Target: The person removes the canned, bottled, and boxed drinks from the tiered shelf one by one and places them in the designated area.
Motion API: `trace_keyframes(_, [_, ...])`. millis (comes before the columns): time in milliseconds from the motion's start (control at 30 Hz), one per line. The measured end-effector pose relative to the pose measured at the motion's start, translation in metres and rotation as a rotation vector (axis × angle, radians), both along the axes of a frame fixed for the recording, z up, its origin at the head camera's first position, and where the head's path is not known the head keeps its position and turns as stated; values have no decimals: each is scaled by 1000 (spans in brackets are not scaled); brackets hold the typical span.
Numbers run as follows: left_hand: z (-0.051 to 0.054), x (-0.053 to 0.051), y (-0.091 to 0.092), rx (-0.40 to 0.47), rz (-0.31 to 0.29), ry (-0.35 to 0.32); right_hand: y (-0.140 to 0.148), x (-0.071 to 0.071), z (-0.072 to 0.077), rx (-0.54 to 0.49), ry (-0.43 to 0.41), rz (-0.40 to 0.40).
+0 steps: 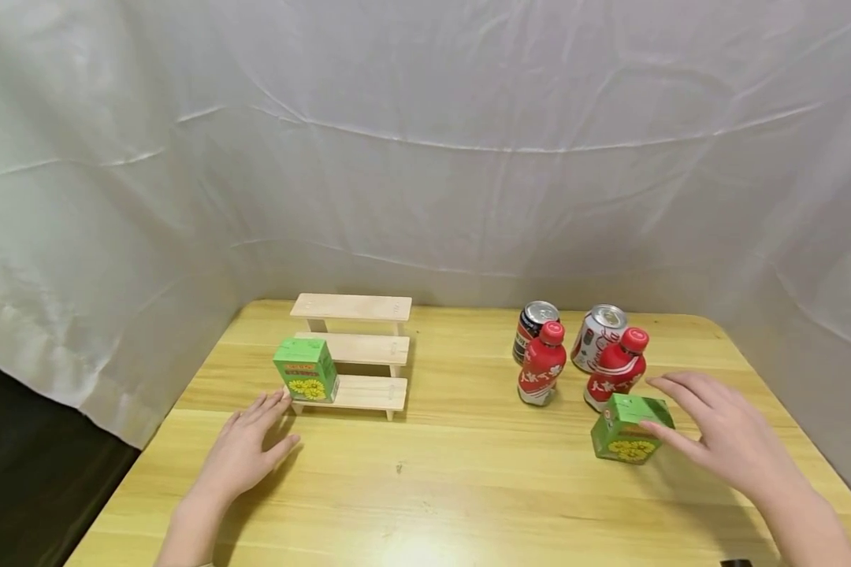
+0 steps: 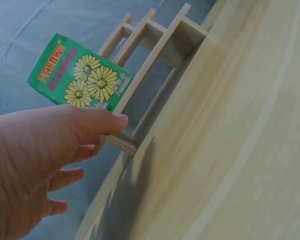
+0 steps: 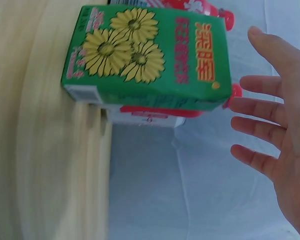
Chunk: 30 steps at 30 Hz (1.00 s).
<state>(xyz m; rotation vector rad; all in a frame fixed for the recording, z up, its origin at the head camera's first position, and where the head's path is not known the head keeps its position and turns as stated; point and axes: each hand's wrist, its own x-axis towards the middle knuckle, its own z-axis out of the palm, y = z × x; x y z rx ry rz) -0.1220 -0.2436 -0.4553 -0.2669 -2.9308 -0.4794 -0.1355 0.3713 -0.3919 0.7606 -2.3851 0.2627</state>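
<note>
A small wooden three-step stand (image 1: 372, 392) is on the left of the table. On the left end of its lowest step a green drink carton (image 1: 306, 372) with yellow flowers stands upright. My left hand (image 1: 244, 453) is beside that end of the stand, fingers loosely extended, holding nothing; the left wrist view shows its thumb near the carton's base (image 2: 97, 82). At the right, a second green carton (image 1: 627, 431) stands on the table. My right hand (image 1: 733, 433) hovers around its right side with fingers spread. In the right wrist view a gap separates the fingers from this carton (image 3: 150, 57).
Behind the right carton are two red bottles, one to the left (image 1: 541, 366) and one to the right (image 1: 615, 370). Farther back stand a black can (image 1: 528, 327) and a silver can (image 1: 597, 339). A pale cloth (image 1: 468, 197) encloses the table (image 1: 411, 480).
</note>
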Motion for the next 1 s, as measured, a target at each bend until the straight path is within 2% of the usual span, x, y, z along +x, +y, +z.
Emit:
trace_keyframes(100, [1, 1, -2, -4, 5, -20, -8, -1, 4, -2, 46, 50])
trace_keyframes(233, [1, 2, -2, -6, 3, -36, -22, -3, 7, 9, 63, 87])
trace_keyframes(300, [1, 3, -1, -6, 5, -35, -30, -5, 7, 18, 58, 104])
trace_keyframes(533, [-2, 2, -2, -13, 6, -26, -64, -17, 6, 26, 130, 227])
trace_keyframes(800, [-3, -2, -2, -13, 2, -17, -99, -23, 5, 81, 64, 303])
trace_keyframes(1000, [-3, -1, -3, -13, 2, -26, -129, -25, 1, 80, 79, 419])
